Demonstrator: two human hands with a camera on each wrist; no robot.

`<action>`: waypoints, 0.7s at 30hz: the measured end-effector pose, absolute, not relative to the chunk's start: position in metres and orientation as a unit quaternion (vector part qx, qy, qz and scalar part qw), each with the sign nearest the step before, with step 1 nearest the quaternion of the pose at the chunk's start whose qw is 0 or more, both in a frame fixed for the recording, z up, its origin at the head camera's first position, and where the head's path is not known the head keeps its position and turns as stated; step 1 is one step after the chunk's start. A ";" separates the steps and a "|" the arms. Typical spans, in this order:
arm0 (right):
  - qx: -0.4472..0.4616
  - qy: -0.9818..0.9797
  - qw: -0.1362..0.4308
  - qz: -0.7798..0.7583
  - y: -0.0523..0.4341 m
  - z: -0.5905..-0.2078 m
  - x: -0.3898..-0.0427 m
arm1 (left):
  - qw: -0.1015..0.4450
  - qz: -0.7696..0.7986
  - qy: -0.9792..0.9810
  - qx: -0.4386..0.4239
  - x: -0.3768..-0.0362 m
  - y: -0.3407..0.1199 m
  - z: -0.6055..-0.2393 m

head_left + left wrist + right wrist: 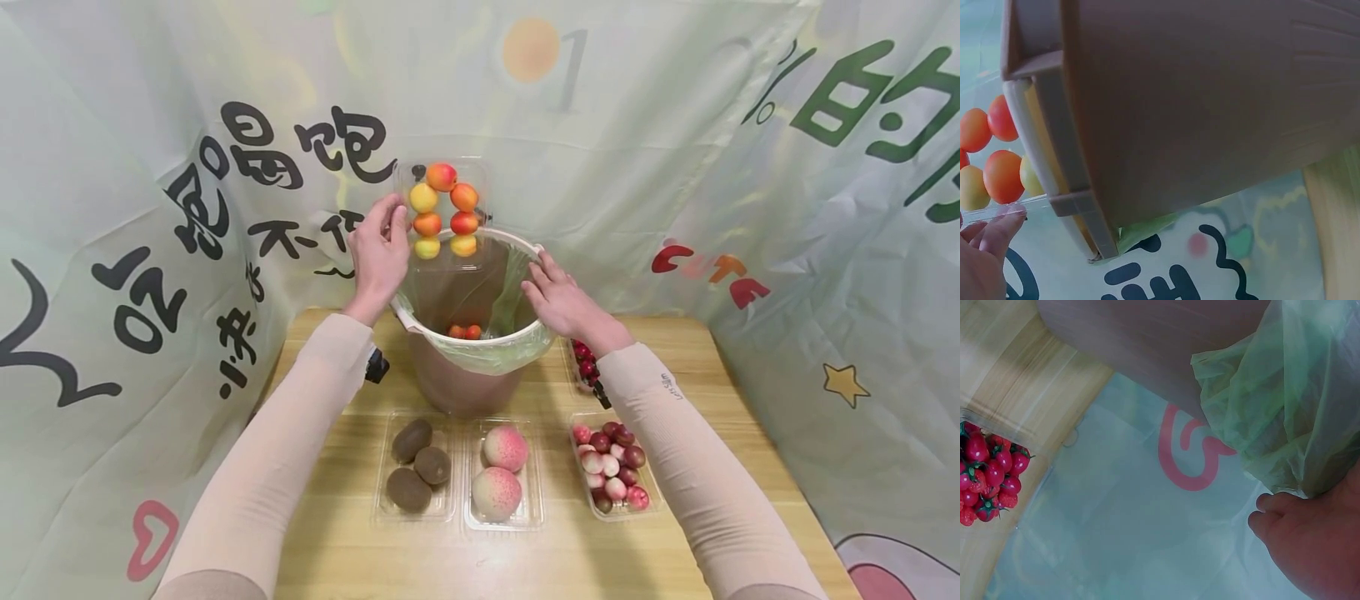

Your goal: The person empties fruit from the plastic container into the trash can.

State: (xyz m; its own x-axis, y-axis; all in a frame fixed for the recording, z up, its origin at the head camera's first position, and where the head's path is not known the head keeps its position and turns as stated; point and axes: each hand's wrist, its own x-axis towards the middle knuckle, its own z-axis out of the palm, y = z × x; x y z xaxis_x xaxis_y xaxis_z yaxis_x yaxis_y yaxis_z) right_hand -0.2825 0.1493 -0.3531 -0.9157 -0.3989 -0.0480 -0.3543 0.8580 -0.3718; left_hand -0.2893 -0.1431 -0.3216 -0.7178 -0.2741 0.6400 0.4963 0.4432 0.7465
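Nearest, on desk (315,533): clear boxes (504,527) w/ dull brown kiwis (432,465), speckled pink-white round peaches (498,479), and to R, glossy plum-like fruit (611,465). Low risk here, prob. just strays landing among them.

Next, bin (457,390), upright. Could skid or tip if shoved hard at white rim (517,336). Smooth, hard, brownish plastic; thin crinkly green liner (491,358) folded over, poss. sliding inward if snagged. Inside, low down: orange-red fruits (472,332). Just R of bin: shiny red fruit (991,478) w/ green stems.

At R rim, by liner: R hand (562,304), fingers slightly bent; gripping or merely touching, can't tell. If loose, less steadying for bin.

Above bin's far-L rim: clear tray (446,218), steeply tilted, pinched at L edge by fingers of L hand (378,250). Main worry: spill outside bin, b/c so near rim & held one side only. Slick, thin plastic, might twist free. Lid or none, can't tell. Holding smooth, roundish yellow-orange apricot-like fruit (427,223) in arch shape, likely quick to roll.

Farthest: wrinkled printed cloth (637,150), soft-looking.
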 end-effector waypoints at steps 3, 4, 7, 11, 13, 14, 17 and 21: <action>-0.196 0.962 0.061 -0.181 0.149 -0.353 -0.283 | 0.378 -0.521 -0.763 -0.066 -0.289 -0.141 -0.322; -0.196 0.962 0.062 -0.181 0.149 -0.353 -0.283 | 0.379 -0.521 -0.762 -0.062 -0.289 -0.141 -0.322; -0.196 0.962 0.063 -0.181 0.149 -0.353 -0.283 | 0.381 -0.526 -0.758 -0.058 -0.288 -0.139 -0.321; -0.195 0.962 0.062 -0.184 0.149 -0.353 -0.283 | 0.382 -0.525 -0.759 -0.056 -0.288 -0.139 -0.321; -0.195 0.962 0.060 -0.184 0.149 -0.353 -0.282 | 0.384 -0.522 -0.760 -0.054 -0.288 -0.139 -0.321; -0.195 0.962 0.060 -0.184 0.149 -0.353 -0.282 | 0.384 -0.521 -0.760 -0.053 -0.288 -0.139 -0.321; -0.194 0.961 0.060 -0.185 0.149 -0.353 -0.282 | 0.382 -0.520 -0.762 -0.052 -0.288 -0.139 -0.322; -0.193 0.961 0.064 -0.187 0.149 -0.352 -0.282 | 0.383 -0.517 -0.764 -0.053 -0.288 -0.139 -0.322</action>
